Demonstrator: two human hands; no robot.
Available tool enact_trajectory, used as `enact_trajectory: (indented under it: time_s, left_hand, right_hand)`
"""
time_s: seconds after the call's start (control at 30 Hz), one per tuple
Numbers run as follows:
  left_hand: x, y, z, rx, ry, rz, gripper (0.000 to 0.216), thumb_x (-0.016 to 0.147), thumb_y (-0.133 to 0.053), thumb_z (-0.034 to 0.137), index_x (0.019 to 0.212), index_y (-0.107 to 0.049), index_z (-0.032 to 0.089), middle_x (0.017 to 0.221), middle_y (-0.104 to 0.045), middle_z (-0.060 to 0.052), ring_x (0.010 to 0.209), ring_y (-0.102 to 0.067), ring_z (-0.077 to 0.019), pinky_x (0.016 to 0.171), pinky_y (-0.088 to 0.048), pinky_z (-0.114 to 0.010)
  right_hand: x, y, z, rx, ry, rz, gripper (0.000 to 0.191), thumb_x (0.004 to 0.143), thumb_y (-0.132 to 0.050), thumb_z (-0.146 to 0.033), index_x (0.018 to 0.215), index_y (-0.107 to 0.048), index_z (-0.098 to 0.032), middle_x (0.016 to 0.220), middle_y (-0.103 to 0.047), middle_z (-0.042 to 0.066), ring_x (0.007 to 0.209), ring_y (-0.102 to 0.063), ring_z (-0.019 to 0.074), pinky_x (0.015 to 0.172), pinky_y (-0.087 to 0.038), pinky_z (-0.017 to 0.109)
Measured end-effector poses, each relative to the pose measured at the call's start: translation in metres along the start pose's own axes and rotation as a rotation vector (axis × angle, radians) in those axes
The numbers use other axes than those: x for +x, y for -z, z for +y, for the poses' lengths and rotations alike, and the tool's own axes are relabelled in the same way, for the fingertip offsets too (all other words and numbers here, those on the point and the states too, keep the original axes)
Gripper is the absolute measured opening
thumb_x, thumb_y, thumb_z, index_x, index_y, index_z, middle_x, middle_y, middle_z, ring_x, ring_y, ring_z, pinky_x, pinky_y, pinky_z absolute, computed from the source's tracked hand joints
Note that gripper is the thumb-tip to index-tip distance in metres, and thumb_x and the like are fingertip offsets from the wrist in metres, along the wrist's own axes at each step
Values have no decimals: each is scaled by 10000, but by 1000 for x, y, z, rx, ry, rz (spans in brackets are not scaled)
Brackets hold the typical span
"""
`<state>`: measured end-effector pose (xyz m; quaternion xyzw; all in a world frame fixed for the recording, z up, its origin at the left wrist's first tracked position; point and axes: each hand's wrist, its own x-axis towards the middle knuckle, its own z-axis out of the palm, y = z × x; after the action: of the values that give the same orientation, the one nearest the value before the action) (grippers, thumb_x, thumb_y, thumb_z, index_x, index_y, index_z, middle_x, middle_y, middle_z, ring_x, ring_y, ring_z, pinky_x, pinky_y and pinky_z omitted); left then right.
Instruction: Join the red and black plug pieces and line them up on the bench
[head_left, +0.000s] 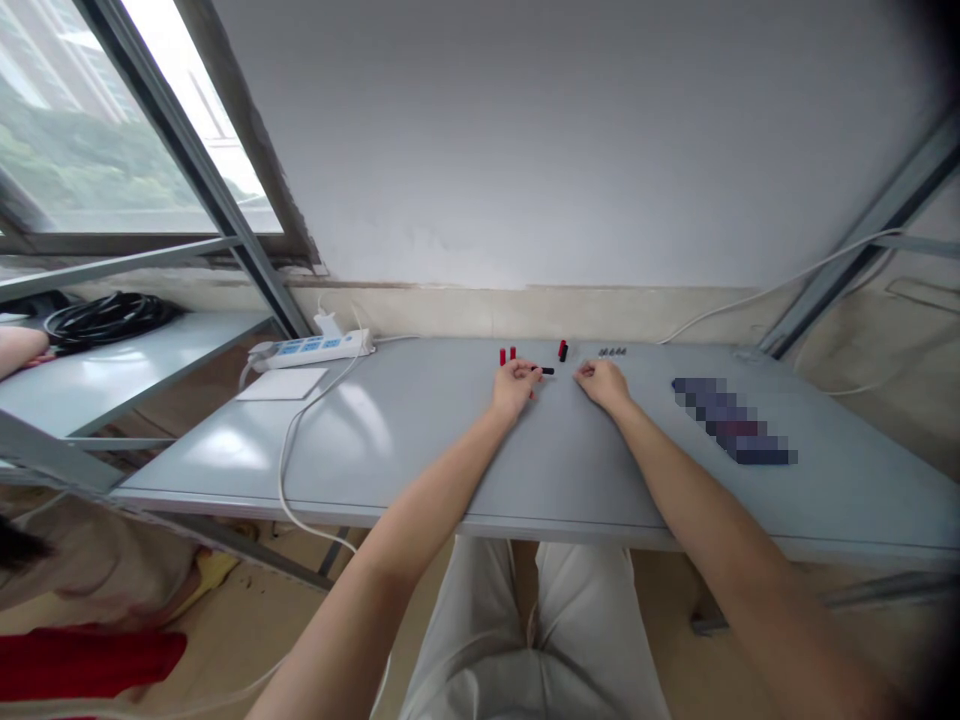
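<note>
The small black piece [547, 371], pinched at the fingertips of the left hand [514, 385] near the back of the surface [420, 440], could slip from so slight a grip and roll among the red pieces [508, 355] just beyond; the right hand [604, 383] lies curled, its grip unreadable.

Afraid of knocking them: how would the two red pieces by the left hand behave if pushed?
Standing upright and narrow, the red pieces would probably tip. Tiny beside the left hand, they are likely light, and might slide on the glossy table.
</note>
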<state>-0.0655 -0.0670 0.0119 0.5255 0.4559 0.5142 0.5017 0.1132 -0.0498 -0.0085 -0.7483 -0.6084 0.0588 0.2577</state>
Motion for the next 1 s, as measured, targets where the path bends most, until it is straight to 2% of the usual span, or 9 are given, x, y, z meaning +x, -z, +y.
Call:
enact_trajectory:
  time_s: [0.27,0.47,0.53,0.73,1.0]
  left_hand:
    - [4,1,-7,136,-73,11,109,746,-623,160,850,-601,135,695,-594,-8,454,-449,-49,483,-382,-201]
    - [7,0,-17,432,-324,-15,116,739,-611,158,854,-623,155,753,-609,-31,708,-556,-117,693,-431,-242]
    - [7,-3,-20,482,-360,-37,123,741,-607,159,863,-624,164,774,-620,-37,739,-562,-126,733,-428,-254]
    - [11,-21,-18,528,-323,-69,122,727,-609,132,839,-624,177,777,-632,-39,747,-571,-149,759,-428,-276]
    - [38,-42,-16,551,-203,1,95,706,-608,118,741,-595,205,738,-623,-35,760,-567,-171,762,-420,-286]
  right_hand:
    - [21,-2,0,-11,-20,-45,162,744,-590,-272,779,-695,-153,787,-681,94,755,-618,189,670,-435,257]
    - [21,-4,1,-7,-33,-12,218,766,-572,-296,855,-706,-149,842,-687,111,796,-625,196,690,-439,264]
    - [18,-6,1,-6,-19,9,239,777,-559,-306,875,-711,-151,862,-689,115,818,-627,198,704,-441,267]
    - [13,-9,4,6,5,31,245,784,-555,-312,902,-721,-173,915,-698,103,876,-627,202,729,-447,268]
    - [13,-9,3,6,25,33,248,789,-547,-298,909,-725,-173,921,-700,115,872,-638,217,722,-452,277]
